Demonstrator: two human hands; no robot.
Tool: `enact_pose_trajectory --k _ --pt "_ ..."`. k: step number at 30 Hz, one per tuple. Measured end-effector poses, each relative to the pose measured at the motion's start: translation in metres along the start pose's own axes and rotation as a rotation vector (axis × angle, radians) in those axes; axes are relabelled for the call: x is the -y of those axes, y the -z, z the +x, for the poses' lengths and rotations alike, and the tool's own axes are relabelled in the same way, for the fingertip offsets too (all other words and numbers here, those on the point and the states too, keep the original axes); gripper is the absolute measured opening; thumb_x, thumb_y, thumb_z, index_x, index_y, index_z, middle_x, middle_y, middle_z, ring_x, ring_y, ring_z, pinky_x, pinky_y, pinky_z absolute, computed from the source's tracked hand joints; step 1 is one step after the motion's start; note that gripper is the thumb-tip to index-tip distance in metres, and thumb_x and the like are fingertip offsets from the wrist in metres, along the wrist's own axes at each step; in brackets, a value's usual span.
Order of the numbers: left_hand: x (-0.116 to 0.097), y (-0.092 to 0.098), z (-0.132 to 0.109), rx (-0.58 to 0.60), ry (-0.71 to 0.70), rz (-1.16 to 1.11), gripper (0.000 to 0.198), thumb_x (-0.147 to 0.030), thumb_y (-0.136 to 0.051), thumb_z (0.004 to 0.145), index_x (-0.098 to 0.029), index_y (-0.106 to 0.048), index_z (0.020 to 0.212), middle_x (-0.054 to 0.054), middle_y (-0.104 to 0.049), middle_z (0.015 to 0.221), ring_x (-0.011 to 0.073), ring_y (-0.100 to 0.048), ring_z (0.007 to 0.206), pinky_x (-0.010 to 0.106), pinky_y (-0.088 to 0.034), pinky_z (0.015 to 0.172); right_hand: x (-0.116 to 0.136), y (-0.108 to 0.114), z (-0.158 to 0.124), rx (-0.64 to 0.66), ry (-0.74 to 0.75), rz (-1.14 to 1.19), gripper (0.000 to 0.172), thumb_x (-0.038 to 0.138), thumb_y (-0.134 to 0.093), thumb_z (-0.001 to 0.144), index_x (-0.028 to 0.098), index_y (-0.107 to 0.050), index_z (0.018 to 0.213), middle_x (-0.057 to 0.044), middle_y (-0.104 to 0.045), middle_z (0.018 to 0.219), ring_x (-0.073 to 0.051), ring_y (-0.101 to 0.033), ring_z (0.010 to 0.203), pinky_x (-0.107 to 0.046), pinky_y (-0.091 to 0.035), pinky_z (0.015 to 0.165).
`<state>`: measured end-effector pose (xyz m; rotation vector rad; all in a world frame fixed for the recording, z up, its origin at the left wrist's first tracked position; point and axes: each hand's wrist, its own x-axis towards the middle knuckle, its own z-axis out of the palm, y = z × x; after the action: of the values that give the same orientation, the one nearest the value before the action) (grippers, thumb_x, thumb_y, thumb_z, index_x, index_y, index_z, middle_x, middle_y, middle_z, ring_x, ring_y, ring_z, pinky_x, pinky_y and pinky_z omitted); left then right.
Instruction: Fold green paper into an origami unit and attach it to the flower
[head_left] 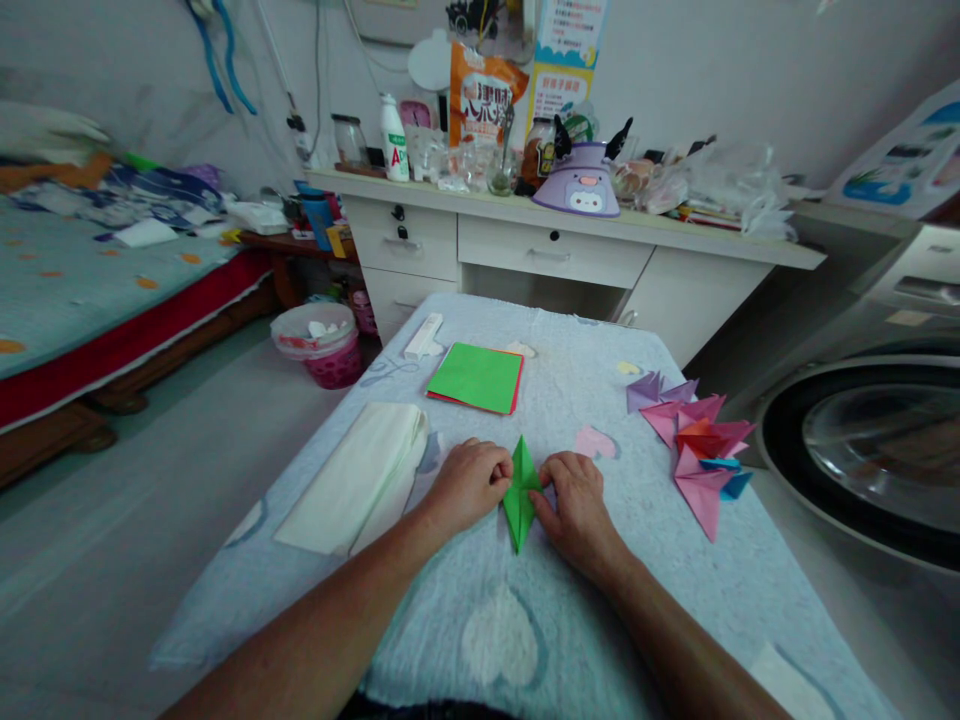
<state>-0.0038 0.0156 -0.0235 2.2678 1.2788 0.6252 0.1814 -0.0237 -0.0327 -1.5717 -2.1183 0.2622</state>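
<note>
Paper [519, 510], green and folded into a narrow diamond, lies on the cloth-covered surface [427, 630] between left hand [469, 487] and right hand [579, 505]. The left hand pinches its left edge. The right hand touches its right edge; whether it pinches cannot be told. Square sheets [476, 378] lie beyond; folded shapes [703, 488] lie rightward.

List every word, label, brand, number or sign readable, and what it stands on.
"A", red, on the white bottle; the next letter is unclear.
Orange bag: large characters, too blurred to read.
Wall poster: lines too small.
Jar: label too small.
White container: label blurred.
</note>
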Motion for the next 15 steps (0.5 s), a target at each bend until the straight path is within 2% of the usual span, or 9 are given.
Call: enact_pose_trajectory --k 4,10,15 --pt "-0.001 0.000 0.000 -0.006 -0.005 -0.021 0.012 -0.009 -0.057 0.074 -0.020 -0.061 0.072 -0.001 -0.065 0.072 0.0178 -0.056 0.077 0.029 -0.039 0.075 0.000 0.002 0.000 -0.002 0.033 0.089 0.006 0.014 -0.057 0.080 0.019 -0.054 0.083 -0.004 -0.058 0.083 -0.022 -0.050 0.086 -0.037 -0.036 0.083" --pt "-0.004 0.001 0.000 -0.041 0.000 -0.048 0.011 -0.010 -0.058 0.074 -0.020 -0.059 0.073 -0.001 -0.063 0.071 0.0177 -0.056 0.077 0.029 -0.039 0.072 0.004 0.009 0.000 0.015 -0.002 0.189 0.005 0.014 -0.055 0.081 0.019 -0.055 0.082 -0.003 -0.059 0.080 -0.021 -0.053 0.083 -0.037 -0.038 0.083" --pt "-0.007 0.001 0.000 0.004 0.011 -0.070 0.011 -0.010 -0.058 0.074 -0.021 -0.060 0.073 -0.001 -0.063 0.072 0.0178 -0.056 0.078 0.029 -0.041 0.073 0.004 0.009 0.000 0.019 -0.023 0.173 0.005 0.014 -0.056 0.079 0.019 -0.056 0.079 -0.003 -0.061 0.079 -0.021 -0.055 0.082 -0.036 -0.040 0.081"
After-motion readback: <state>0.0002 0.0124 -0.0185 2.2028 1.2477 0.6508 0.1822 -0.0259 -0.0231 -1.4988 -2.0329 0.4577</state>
